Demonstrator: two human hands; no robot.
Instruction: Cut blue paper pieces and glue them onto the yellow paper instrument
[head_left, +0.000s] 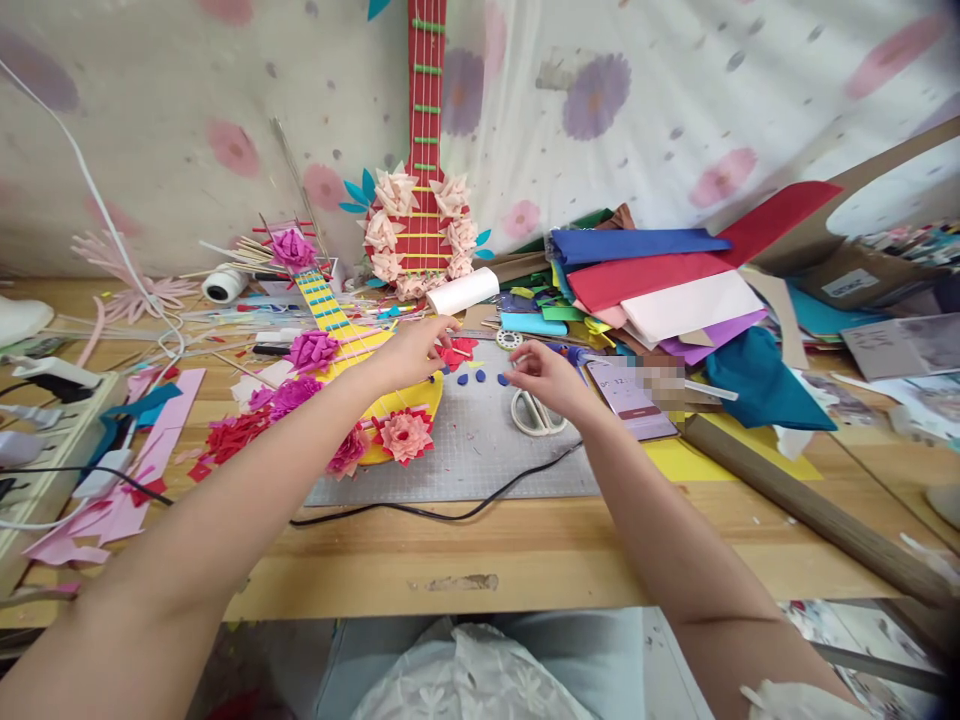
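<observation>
Forearms [667, 520] lead to half-open left hand [416, 352] and right hand [551, 376] near blue pieces [462, 379].

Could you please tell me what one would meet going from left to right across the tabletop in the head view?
Power strip, pink paper strip, yellow flower-trimmed guitar, small dark-blue pieces, scissors, phone, folded teal paper.

On the table [390, 565], the cutting mat [480, 455] has the lying guitar [426, 398] at left, scissors [534, 410] at right, small pieces [481, 376] between. Another guitar [426, 228] stands behind. Right of the scissors lies a phone [622, 393]; beyond, stacked sheets [660, 275]. A power strip [52, 470] sits far left.
</observation>
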